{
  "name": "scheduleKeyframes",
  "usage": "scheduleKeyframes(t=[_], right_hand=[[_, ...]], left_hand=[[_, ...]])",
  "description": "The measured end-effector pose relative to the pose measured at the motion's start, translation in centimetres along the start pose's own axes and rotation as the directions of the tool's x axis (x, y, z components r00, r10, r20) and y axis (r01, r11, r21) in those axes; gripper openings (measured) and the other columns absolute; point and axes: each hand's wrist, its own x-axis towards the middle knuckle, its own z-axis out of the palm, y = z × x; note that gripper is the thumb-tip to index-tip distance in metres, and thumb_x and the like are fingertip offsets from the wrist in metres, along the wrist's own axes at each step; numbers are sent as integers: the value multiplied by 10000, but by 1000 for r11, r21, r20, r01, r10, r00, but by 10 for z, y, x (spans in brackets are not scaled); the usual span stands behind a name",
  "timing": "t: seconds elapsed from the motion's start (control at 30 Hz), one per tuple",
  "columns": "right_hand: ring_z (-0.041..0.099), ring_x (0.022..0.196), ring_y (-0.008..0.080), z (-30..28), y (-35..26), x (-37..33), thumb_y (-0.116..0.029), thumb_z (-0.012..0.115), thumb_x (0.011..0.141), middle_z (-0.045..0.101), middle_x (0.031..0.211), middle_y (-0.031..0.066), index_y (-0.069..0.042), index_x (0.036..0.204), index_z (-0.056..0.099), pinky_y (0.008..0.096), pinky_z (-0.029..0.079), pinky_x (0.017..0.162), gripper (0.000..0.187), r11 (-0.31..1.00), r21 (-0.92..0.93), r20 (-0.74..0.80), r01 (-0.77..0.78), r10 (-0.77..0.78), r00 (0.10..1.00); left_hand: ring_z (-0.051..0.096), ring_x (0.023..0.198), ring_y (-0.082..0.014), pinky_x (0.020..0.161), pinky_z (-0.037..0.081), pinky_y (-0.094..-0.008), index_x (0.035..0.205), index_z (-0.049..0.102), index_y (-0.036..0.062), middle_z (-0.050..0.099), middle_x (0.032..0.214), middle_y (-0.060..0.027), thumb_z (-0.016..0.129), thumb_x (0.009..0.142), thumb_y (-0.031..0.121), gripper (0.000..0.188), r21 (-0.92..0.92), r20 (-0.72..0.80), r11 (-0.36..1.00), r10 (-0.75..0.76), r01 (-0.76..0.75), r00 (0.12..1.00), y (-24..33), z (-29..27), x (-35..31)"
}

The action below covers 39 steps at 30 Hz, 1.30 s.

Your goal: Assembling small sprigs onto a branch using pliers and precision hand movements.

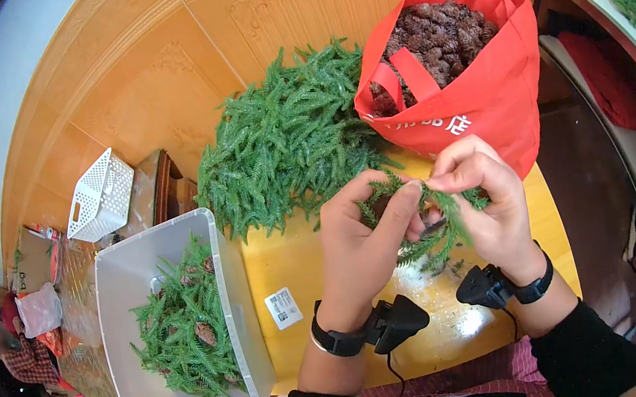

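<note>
A small green sprig (433,234) sits in the middle of the frame, a little to the right, held up over the yellow table (296,269). Both hands are closed on it. The left hand (359,242) pinches it from the left with thumb and fingers. The right hand (486,196) pinches it from the right, and the fingertips of the two hands nearly touch. Something small and dark peeks out between the fingers, but it is too hidden to tell what it is.

Just above the hands stands a red bag (486,95) full of brown pine cones (434,36). To its left, at the top middle, lies a big pile of green sprigs (284,145). At the lower left is a clear plastic bin (122,282) with more sprigs and cones inside. A white basket (99,197) lies further left.
</note>
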Motion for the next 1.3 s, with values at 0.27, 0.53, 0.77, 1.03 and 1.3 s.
scheduleKeyframes(t=[0.27,0.53,0.77,1.03,1.3], right_hand=[[542,734,153,-3,2,2,92,538,699,534,850,93,9,827,579,250,442,660,159,994,-53,33,100,-99,995],[540,680,67,-10,-6,5,-21,558,825,547,806,27,-11,1049,469,193,455,609,242,864,365,168,-348,307,937],[528,596,85,-10,-11,7,-70,608,784,539,818,52,-14,1103,411,190,436,546,379,725,477,298,-497,398,867],[452,466,68,-3,2,-4,-199,643,773,505,739,23,-2,1111,424,165,335,381,449,458,620,467,-637,436,769],[540,931,129,0,-14,-5,-256,662,758,524,1080,74,-19,1195,382,253,468,743,571,582,516,444,-628,444,778]], left_hand=[[500,561,-103,498,397,-219,868,556,-24,554,681,-57,564,835,89,118,-197,22,975,-100,102,995,-3,0,2],[521,765,-102,648,430,-239,916,554,-24,558,885,-75,502,883,168,201,-203,134,977,87,-58,987,-3,-6,3],[470,1018,-180,911,347,-323,1135,477,-23,511,1054,-89,389,892,220,355,-440,137,898,60,7,989,-5,-8,12],[379,1188,-278,960,333,-379,1105,548,-22,424,1230,-144,604,767,149,383,-94,425,955,295,-282,856,-15,-16,12],[464,1091,-232,916,388,-384,882,576,-9,555,994,-75,645,723,24,176,-109,377,989,137,-103,916,5,-15,-1]])
